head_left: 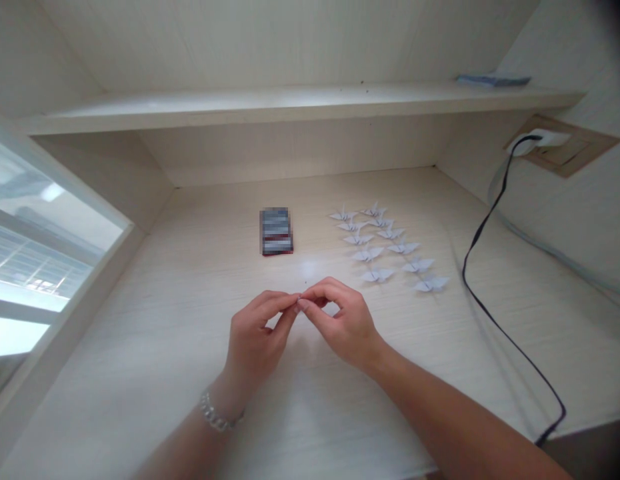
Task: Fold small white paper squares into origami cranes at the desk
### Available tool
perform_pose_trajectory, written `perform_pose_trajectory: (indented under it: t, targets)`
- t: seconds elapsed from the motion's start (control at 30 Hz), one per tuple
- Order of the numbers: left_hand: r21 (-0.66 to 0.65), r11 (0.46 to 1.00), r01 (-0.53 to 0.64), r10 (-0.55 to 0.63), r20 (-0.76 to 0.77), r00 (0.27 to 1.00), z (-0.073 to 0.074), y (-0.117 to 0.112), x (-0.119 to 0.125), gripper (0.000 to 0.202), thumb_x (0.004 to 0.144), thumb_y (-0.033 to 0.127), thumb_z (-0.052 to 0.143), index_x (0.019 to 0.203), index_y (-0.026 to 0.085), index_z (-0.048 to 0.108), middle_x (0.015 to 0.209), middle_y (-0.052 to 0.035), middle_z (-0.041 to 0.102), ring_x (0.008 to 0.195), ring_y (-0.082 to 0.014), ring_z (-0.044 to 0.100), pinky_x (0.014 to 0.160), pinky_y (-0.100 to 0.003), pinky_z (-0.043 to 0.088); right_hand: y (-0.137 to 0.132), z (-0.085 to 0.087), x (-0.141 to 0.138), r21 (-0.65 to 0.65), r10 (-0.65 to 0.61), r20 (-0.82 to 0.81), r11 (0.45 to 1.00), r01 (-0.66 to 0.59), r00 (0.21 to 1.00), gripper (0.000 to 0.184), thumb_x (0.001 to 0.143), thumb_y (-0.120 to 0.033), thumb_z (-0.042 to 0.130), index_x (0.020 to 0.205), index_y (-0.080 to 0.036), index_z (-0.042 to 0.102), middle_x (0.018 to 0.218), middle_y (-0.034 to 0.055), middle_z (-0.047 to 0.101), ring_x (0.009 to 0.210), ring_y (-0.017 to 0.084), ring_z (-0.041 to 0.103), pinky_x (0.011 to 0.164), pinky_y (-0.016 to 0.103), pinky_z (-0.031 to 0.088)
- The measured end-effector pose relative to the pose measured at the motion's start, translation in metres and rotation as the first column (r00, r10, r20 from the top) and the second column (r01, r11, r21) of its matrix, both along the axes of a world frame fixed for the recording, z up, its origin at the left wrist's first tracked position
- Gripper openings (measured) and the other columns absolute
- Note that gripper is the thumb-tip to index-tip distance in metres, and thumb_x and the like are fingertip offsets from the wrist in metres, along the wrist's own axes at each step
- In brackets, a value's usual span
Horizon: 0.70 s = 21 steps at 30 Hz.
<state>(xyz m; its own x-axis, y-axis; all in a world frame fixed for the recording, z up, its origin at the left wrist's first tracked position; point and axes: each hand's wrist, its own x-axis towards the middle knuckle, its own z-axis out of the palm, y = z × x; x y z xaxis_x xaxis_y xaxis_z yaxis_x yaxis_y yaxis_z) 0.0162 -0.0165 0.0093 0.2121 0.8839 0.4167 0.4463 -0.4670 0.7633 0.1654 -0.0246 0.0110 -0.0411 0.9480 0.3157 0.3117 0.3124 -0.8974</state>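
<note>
Hands (345, 323) pinching tog., dark rect. item (277, 230) pixelated, unreadable; wht paper cranes (377, 275)

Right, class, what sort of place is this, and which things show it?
Probably a built-in desk nook, perhaps in a home or dormitory: a pale desktop sits beneath a shelf, and a wall socket with a black cord plugged in is at the right.
</note>
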Motion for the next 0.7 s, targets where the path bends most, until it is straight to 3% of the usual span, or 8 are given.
perform_pose_trajectory:
  t: [0.4,0.7]
  targets:
    - [0.125,0.992,-0.018,0.026,-0.06,0.998,-0.0012,-0.0009,0.0008,0.015,0.075,0.012,0.061,0.086,0.019,0.069,0.082,-0.0039,0.068,0.075,-0.0132,0.062,0.069,-0.023,0.049,0.0036,-0.008,0.0028,0.115,0.055,0.117,0.991,-0.068,0.992,0.007,0.083,-0.018,0.05,0.081,-0.017,0.057,0.077,0.0029,0.055,0.074,0.014,0.052,0.069,0.028,0.043]
    - [0.116,0.993,-0.016,0.022,-0.052,0.998,0.0,-0.0007,0.001,0.014,0.075,0.011,0.061,0.084,0.019,0.068,0.081,-0.0037,0.068,0.074,-0.0131,0.062,0.068,-0.023,0.049,0.0018,-0.0086,0.0005,0.147,0.029,0.215,0.987,-0.061,0.976,0.007,0.084,-0.018,0.048,0.082,-0.017,0.055,0.08,0.0041,0.055,0.079,0.016,0.051,0.074,0.031,0.042]
